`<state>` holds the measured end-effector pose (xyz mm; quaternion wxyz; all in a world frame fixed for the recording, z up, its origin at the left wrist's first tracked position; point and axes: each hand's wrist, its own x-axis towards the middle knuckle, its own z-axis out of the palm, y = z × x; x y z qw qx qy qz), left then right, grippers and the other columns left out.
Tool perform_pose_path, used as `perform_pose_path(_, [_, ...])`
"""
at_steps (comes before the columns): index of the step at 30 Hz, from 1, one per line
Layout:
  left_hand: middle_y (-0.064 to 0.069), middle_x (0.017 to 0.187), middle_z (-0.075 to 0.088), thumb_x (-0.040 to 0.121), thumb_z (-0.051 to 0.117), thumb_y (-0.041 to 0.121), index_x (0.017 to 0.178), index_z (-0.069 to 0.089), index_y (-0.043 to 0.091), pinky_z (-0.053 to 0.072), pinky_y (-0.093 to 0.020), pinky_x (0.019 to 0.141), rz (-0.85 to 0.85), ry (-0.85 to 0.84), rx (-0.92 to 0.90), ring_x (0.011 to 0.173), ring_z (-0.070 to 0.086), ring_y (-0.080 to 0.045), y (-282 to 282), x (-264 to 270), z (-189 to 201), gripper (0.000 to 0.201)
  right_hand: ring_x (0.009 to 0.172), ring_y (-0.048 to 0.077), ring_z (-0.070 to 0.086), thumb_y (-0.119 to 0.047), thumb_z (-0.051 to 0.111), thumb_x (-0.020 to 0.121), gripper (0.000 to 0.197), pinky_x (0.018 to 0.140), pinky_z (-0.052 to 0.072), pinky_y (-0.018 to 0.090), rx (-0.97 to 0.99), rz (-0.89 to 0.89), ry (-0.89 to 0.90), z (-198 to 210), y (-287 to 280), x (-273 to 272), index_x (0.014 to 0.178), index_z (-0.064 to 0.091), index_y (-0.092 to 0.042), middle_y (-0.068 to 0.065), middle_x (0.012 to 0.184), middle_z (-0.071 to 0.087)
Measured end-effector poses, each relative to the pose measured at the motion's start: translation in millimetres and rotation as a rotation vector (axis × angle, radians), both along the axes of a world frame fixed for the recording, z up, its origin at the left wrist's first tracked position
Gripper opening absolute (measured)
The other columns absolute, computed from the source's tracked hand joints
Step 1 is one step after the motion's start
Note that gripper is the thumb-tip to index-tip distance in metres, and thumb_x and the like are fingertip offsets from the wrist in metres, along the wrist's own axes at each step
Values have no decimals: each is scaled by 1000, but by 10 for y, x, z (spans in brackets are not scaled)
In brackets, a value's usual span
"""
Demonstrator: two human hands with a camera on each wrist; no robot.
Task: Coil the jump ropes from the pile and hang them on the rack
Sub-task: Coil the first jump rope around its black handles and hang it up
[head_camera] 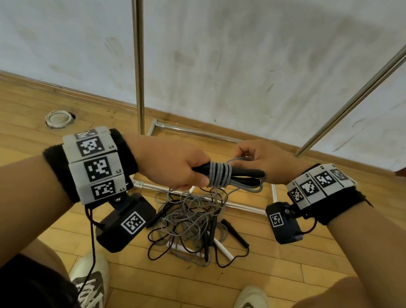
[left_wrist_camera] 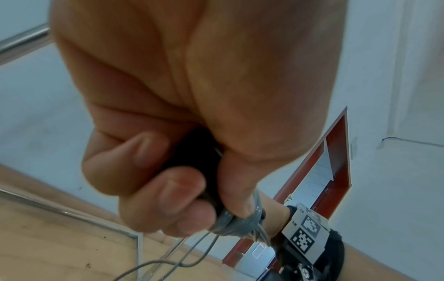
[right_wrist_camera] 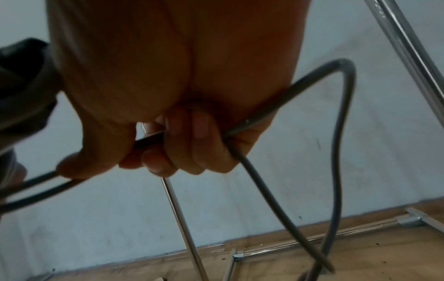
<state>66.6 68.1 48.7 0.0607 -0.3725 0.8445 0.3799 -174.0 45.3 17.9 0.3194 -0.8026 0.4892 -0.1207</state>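
Head view shows the left hand point(head_camera: 174, 164) with its fingers point(left_wrist_camera: 153, 182) curled tight around the black handles point(head_camera: 243, 175) of a grey jump rope point(head_camera: 219, 174), whose cord is wound in several turns around the handles. At the other end of that bundle the right hand point(head_camera: 265, 160) has its fingers point(right_wrist_camera: 190, 144) closed on a loop of the same grey cord; the right wrist view shows the cord point(right_wrist_camera: 336, 133) bending up out of the fist and hanging down again. Both hands hold the bundle in the air, above the pile of ropes point(head_camera: 194, 227) on the floor, a tangle of grey and black cords with black and white handles. Just behind the pile stands the rack point(head_camera: 140, 63), made of shiny metal tubes: one upright post, a slanted bar at the right and base rails lying on the floor next to the wall. Nothing hangs on the parts of the rack that show. Wooden planks cover the floor point(head_camera: 285, 267), and the wall point(head_camera: 238, 46) behind is white with scuff marks. A round white fitting point(head_camera: 58, 118) sits in the floor to the left. Each wrist carries a band point(head_camera: 96, 164) of black-and-white square code markers; small labels L1, L2 and L3 can be read on the left band. Two pale sneakers point(head_camera: 91, 287) show at the bottom.
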Motion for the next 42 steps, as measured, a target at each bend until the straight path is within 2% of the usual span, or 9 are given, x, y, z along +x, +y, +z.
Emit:
perform_pose_path(3, [7, 69, 60, 100, 52, 32, 84, 53, 26, 39, -19, 57, -10, -35, -40, 51, 49, 0, -33, -53, -8, 17, 62, 2, 57, -36, 73, 84, 21, 59, 46, 15, -18, -26, -32, 30, 1, -30, 78, 66, -17, -9, 69, 66])
perform_pose_path(8, [1, 79, 61, 101, 48, 38, 81, 49, 28, 41, -26, 59, -17, -190, -166, 63, 53, -11, -87, -113, -69, 22, 73, 32, 65, -29, 76, 84, 17, 69, 54, 45, -6, -116, -72, 114, 36, 22, 79, 69, -14, 13, 76, 70])
perform_pose_path(11, [0, 79, 59, 102, 47, 36, 80, 48, 27, 41, -27, 58, 40, -211, -216, 63, 52, -14, -134, -132, -120, 24, 54, 31, 57, -24, 72, 88, 18, 53, 49, 40, 10, -152, -121, 190, 68, 114, 79, 69, -8, 14, 66, 66])
perform_pose_path(14, [1, 79, 58, 102, 47, 34, 79, 44, 29, 42, -29, 60, 124, -151, -270, 65, 53, -14, -215, -96, -113, 24, 41, 11, 38, -2, 55, 92, 14, 40, 31, 22, 180, -249, -333, 250, 62, 127, 83, 65, -1, 8, 59, 56])
perform_pose_path(20, [0, 79, 60, 101, 49, 34, 93, 56, 24, 45, -32, 61, 349, 108, -303, 67, 57, -17, -325, 4, -14, 15, 50, 14, 54, -7, 51, 100, 17, 48, 48, 26, 184, -231, -556, 234, 154, 238, 104, 57, 8, 9, 68, 64])
perform_pose_path(24, [2, 73, 61, 100, 51, 33, 83, 54, 22, 45, -30, 57, 432, 253, -276, 61, 55, -15, -296, 19, 34, 20, 51, 16, 51, -23, 47, 102, 26, 52, 48, 29, 102, -220, -526, 167, 189, 280, 93, 67, -8, 4, 66, 62])
perform_pose_path(30, [6, 64, 59, 101, 50, 26, 88, 57, 20, 46, -21, 53, 400, 373, -137, 54, 53, -7, -219, 101, 99, 16, 76, 15, 63, 5, 45, 99, 31, 78, 56, 28, 131, -95, -562, 38, 151, 182, 113, 67, -12, 5, 87, 61])
perform_pose_path(38, [6, 64, 56, 101, 49, 21, 101, 58, 10, 44, -27, 57, 286, 379, -9, 56, 51, -10, -109, 126, 160, 14, 60, 13, 55, -57, 50, 89, 31, 61, 49, 30, 28, -67, -272, -21, 101, 43, 88, 73, -36, -7, 66, 59])
perform_pose_path(42, [6, 63, 55, 102, 48, 19, 106, 59, 12, 42, -27, 57, 234, 366, 56, 55, 49, -10, -90, 156, 169, 13, 81, 5, 69, -43, 52, 97, 20, 77, 58, 31, 34, 11, -205, -38, 95, 34, 92, 71, -46, -11, 78, 67])
